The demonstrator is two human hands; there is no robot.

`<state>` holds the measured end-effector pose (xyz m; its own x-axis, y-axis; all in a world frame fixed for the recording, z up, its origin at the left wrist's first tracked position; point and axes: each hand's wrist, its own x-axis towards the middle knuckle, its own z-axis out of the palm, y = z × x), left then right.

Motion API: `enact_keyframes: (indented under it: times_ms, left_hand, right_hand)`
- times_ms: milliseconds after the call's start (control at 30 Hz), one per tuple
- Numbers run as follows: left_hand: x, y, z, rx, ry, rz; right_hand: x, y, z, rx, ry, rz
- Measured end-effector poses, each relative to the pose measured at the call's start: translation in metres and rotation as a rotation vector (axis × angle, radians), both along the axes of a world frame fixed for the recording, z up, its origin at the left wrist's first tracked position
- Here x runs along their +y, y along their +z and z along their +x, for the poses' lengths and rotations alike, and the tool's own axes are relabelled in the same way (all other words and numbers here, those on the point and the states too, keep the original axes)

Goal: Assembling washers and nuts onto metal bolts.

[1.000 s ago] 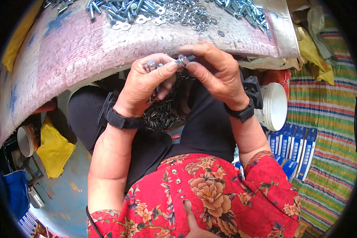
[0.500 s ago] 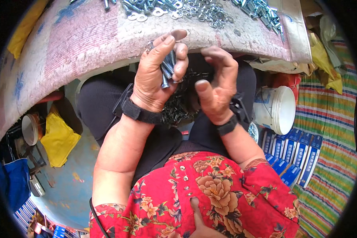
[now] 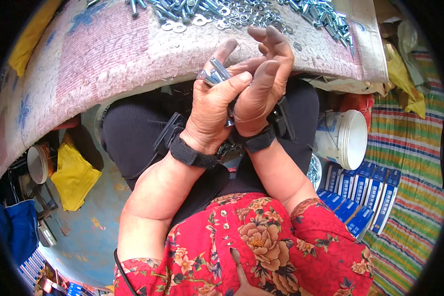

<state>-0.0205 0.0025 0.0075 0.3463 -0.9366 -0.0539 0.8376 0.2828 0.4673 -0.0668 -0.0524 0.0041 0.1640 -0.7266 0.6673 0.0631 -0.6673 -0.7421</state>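
Over my lap and close to the table edge, my left hand (image 3: 207, 111) is closed round a bundle of silver bolts (image 3: 217, 74). Their threaded shanks stick out between thumb and fingers, and one more bolt end shows near the base of the palm. My right hand (image 3: 261, 96) presses against the left one, its fingers stretched out and pointing away from me. Whether anything lies between the two palms is hidden. Ahead on the table are loose bolts (image 3: 185, 10), flat washers and rings (image 3: 246, 18), and a heap of metal sleeve-like fasteners (image 3: 325, 19).
A worn pink and white cloth (image 3: 103, 54) covers the table. To the right stand a white bucket (image 3: 352, 140), a bowl of small metal parts (image 3: 313, 170) and blue-and-white boxes (image 3: 362, 195) on a striped sheet (image 3: 409, 163). Yellow cloth (image 3: 74, 175) hangs at left.
My right hand has moved left and up against my left hand. The left hand has turned and tipped, so the bolts now point up and away. Both wrists have come closer together.
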Motion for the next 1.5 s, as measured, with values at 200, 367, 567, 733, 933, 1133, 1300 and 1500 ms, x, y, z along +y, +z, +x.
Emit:
enact_keyframes:
  times_ms: [200, 367, 567, 733, 933, 1133, 1300, 1500]
  left_hand:
    - [-0.003, -0.002, 0.022, 0.145, 0.032, -0.01]
    - [-0.001, -0.004, 0.023, 0.157, -0.056, -0.049]
    - [0.007, 0.0, 0.013, 0.068, -0.247, -0.056]
    - [0.006, -0.002, 0.013, 0.039, -0.262, -0.084]
    - [0.01, 0.003, 0.027, -0.245, -0.322, 0.095]
    - [0.008, 0.004, 0.023, -0.551, -0.376, 0.17]
    - [0.01, -0.003, 0.023, -0.671, -0.379, 0.297]
    - [0.009, 0.0, 0.017, -0.386, -0.431, 0.219]
  right_hand:
    - [0.0, -0.002, -0.021, 0.227, 0.174, -0.323]
    - [-0.005, -0.018, -0.039, 0.423, 0.231, -0.283]
    - [-0.01, -0.021, -0.044, 0.37, 0.257, -0.218]
    - [-0.012, -0.015, -0.046, 0.424, 0.258, -0.176]
    - [-0.03, 0.035, -0.063, 0.441, 0.424, 0.143]
    - [-0.029, 0.027, -0.056, 0.317, 0.56, 0.423]
    - [-0.024, 0.026, -0.064, 0.308, 0.535, 0.325]
    - [-0.028, 0.032, -0.08, 0.129, 0.622, 0.629]
